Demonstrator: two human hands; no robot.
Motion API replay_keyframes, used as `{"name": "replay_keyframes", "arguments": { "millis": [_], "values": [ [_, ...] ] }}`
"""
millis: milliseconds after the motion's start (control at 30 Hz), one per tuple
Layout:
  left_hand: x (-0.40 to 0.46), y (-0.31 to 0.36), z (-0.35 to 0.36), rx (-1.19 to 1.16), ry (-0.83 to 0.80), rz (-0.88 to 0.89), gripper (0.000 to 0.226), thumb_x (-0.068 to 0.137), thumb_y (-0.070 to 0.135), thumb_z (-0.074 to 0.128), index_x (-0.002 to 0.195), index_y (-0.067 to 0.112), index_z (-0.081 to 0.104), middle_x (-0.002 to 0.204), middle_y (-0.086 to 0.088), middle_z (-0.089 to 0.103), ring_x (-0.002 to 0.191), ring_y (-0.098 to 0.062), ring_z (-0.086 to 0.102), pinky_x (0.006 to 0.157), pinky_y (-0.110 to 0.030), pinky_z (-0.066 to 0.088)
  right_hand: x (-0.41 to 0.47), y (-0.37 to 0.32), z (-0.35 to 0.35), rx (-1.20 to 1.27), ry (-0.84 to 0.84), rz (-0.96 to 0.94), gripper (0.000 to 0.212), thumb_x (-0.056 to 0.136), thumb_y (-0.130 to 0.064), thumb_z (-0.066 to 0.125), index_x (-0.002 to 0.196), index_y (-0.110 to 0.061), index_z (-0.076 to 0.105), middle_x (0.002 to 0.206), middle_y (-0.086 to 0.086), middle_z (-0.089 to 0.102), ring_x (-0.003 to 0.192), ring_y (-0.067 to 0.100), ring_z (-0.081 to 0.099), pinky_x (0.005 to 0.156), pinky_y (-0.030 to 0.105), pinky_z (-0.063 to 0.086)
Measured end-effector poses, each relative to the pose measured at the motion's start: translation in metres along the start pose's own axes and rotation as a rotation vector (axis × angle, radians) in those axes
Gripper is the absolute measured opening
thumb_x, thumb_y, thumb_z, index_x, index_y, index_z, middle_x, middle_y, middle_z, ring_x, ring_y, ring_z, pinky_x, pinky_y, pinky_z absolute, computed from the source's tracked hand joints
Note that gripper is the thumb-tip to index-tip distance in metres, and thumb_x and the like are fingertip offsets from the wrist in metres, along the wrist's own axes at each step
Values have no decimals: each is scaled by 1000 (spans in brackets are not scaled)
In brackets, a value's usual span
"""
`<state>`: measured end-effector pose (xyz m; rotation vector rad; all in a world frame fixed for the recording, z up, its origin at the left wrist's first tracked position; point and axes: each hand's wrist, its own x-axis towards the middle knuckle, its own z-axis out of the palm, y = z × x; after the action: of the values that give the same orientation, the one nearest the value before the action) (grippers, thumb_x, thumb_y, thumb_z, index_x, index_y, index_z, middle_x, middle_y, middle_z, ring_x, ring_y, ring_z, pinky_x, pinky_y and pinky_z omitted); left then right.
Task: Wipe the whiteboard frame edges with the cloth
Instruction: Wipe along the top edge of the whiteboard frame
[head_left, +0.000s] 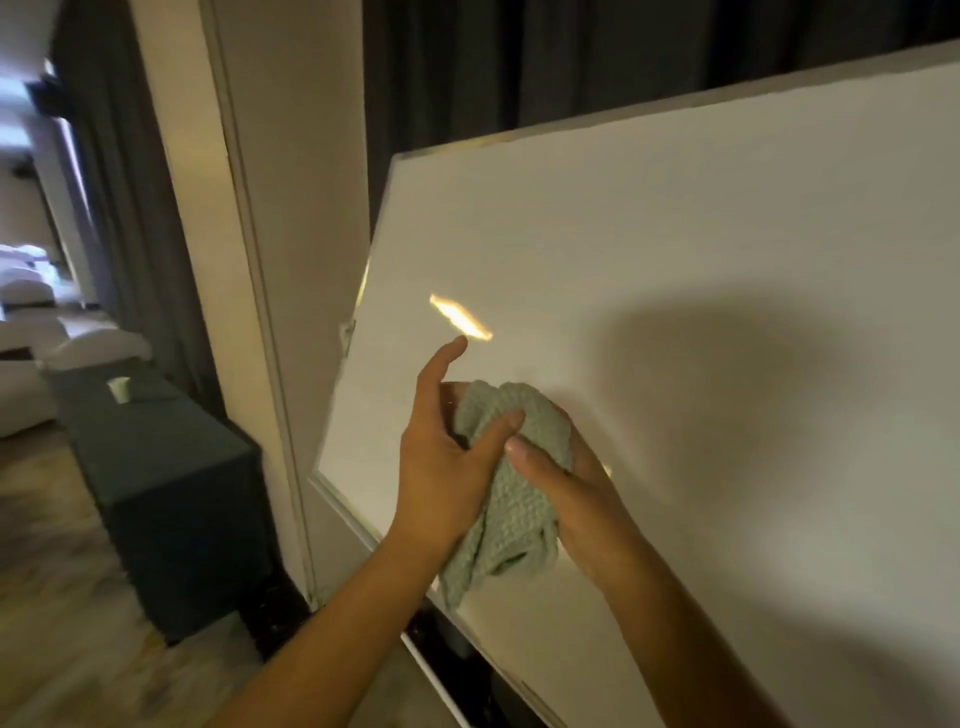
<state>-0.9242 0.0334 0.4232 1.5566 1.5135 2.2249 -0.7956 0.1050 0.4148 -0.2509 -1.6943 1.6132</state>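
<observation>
A white whiteboard (675, 249) fills the right of the head view, tilted, with a thin pale frame along its left edge (358, 306), top edge and bottom edge (353, 519). A bunched pale green cloth (519, 493) hangs in front of the board's lower left part. My left hand (447, 457) grips the cloth with thumb and lower fingers, its index finger stretched up toward the board. My right hand (566, 493) holds the cloth from the right, thumb pressed on top. Both hands are near the bottom frame edge, apart from the left edge.
A cream pillar or door frame (244, 260) stands just left of the board. A dark cabinet (166, 467) with a small white cup (120, 389) sits at lower left on a wooden floor. Dark curtains (571, 62) hang behind the board.
</observation>
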Motion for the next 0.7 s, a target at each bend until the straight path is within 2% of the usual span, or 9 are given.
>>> {"name": "replay_keyframes", "arguments": {
  "millis": [67,167,267,333,433,467,533,633,700],
  "values": [
    [30,-15,-14,-22,33,-38,72,90,13,84,139,52,49,104,4,66,92,-2,72,81,-13,56,35,10,9,10,20,45,52,79,-37,81,128,-30,63,123,1,72,114,21,69,93,37,57],
    [74,-48,-42,-62,23,-126,56,90,18,82,129,50,56,102,8,69,94,-5,73,83,-22,60,92,29,23,-84,73,30,43,82,-33,79,123,-30,66,114,-2,75,105,18,72,87,36,59],
    [107,-87,-71,-49,19,-182,44,86,34,81,123,44,60,96,9,71,89,-3,71,83,-23,61,149,49,45,-176,155,-27,36,81,-37,78,116,-32,68,107,-8,76,96,10,73,80,29,60],
    [127,-112,-90,-4,-5,-209,48,79,50,77,122,36,63,101,8,71,91,-2,69,81,-20,59,183,62,57,-230,232,-68,36,81,-40,77,115,-31,67,106,-9,75,96,10,72,80,29,60],
    [164,-154,-130,-2,-124,-281,61,76,59,71,126,25,66,113,7,73,104,-7,71,81,-16,58,239,83,85,-179,283,-94,45,81,-42,73,120,-23,65,113,0,73,104,22,71,90,47,59],
    [178,-165,-142,-23,-163,-309,59,78,60,71,127,27,66,115,9,74,105,-9,72,81,-16,59,256,89,95,-133,286,-90,49,80,-43,73,122,-20,65,115,4,72,107,27,69,93,52,56],
    [213,-188,-170,-67,-251,-341,50,83,63,74,124,35,66,114,11,76,104,-10,74,82,-21,62,296,101,120,-63,313,-85,50,81,-46,75,121,-17,66,115,7,73,108,30,69,94,53,55],
    [265,-213,-199,-73,-322,-340,52,85,61,75,130,40,60,115,5,77,102,-14,77,87,-31,65,347,113,150,-92,397,-132,37,80,-47,68,110,-25,69,104,-2,77,99,21,73,85,39,61],
    [297,-229,-211,-73,-347,-343,54,87,50,76,136,41,55,110,4,78,97,-14,78,84,-30,67,378,121,163,-125,450,-162,30,87,-44,65,111,-25,69,102,-4,77,95,16,74,80,32,62]
  ]
}}
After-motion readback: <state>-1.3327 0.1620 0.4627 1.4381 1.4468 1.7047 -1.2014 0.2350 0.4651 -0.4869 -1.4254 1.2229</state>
